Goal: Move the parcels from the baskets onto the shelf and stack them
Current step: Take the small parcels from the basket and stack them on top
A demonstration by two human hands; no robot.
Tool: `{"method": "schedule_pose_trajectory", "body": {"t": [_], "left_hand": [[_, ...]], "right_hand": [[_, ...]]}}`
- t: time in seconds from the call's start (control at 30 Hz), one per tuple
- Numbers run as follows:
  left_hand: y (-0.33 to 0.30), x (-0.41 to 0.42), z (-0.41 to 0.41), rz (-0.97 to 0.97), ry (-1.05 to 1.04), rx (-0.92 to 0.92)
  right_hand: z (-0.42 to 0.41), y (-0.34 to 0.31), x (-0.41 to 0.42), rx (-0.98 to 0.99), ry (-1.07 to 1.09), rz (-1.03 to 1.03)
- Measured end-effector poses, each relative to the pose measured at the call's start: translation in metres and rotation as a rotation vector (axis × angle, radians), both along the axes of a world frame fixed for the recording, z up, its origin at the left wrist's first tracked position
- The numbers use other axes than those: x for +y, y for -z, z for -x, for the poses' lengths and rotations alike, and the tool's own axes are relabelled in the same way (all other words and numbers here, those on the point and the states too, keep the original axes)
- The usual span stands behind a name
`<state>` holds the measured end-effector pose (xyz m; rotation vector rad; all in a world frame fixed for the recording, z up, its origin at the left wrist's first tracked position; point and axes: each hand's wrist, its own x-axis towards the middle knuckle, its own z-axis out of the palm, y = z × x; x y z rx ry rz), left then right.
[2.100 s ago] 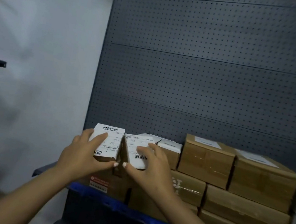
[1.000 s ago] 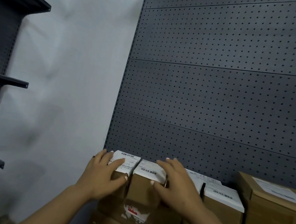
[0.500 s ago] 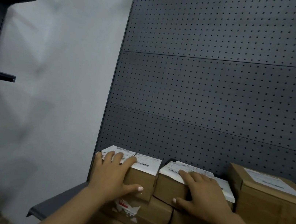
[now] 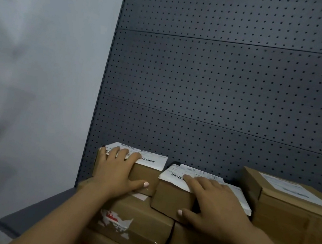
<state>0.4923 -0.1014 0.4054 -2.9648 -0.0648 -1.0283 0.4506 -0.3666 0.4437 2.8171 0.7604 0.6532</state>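
Observation:
Two small brown parcels with white barcode labels sit side by side on top of a stack of cardboard boxes on the grey shelf (image 4: 33,213). My left hand (image 4: 119,174) rests on the left small parcel (image 4: 148,175), fingers laid over its top label and thumb along its front face. A little lower to the right, my right hand (image 4: 214,205) lies on the right small parcel (image 4: 171,201), fingers flat on the label and thumb against the front. More labelled parcels show behind it.
A large brown box (image 4: 292,216) stands right of the small parcels. Below them lies a box with a torn red and white sticker (image 4: 140,229). The dark pegboard back panel (image 4: 223,89) rises behind; a pale wall (image 4: 36,82) is at the left.
Both hands carried the small parcels up onto the stack and set them down apart. Since half a second ago the hands have barely moved; the view shifted slightly.

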Motion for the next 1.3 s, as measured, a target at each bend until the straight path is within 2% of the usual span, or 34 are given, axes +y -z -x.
{"method": "schedule_pose_trajectory", "body": {"t": [0.17,0.3,1.03,1.17,1.3], "left_hand": [[-0.002,-0.001,-0.02,0.007,0.042,0.017],[-0.002,-0.001,-0.034,-0.001,0.058,0.035],[-0.007,-0.005,-0.065,-0.053,0.108,0.121],[-0.01,-0.005,-0.058,-0.131,0.208,0.075],[-0.01,-0.01,-0.048,-0.099,0.31,0.029]], "right_hand": [[-0.009,-0.018,-0.004,0.035,-0.037,0.015],[-0.012,-0.009,-0.003,0.035,-0.043,-0.035],[-0.007,-0.005,-0.003,-0.003,-0.042,-0.032],[-0.007,-0.005,-0.003,0.005,-0.031,-0.032],[-0.006,-0.006,-0.002,0.026,-0.011,-0.031]]}}
